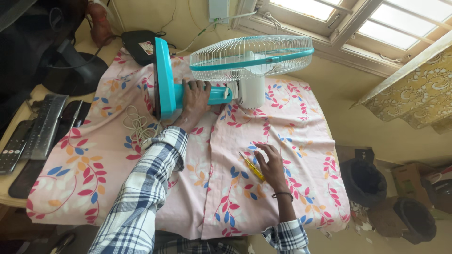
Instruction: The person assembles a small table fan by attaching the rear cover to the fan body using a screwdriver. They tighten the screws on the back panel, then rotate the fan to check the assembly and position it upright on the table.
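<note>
A turquoise and white table fan [245, 61] lies on its side on a table covered by a pink floral cloth [292, 127]. My left hand [195, 99] is wrapped around the fan's turquoise stem, beside its flat square base [163, 77]. The white wire cage [249, 55] points right, over the white motor housing. My right hand [272, 165] rests on the cloth with its fingers over a yellow-handled screwdriver [252, 167]; whether it grips the tool is unclear. A white power cord [136, 124] is coiled near my left sleeve.
Remote controls and a dark keyboard-like bar [40, 127] lie at the table's left end. A black box [139, 44] sits behind the fan base. A window is above right. Black bins [362, 181] and a cardboard box stand on the floor at right.
</note>
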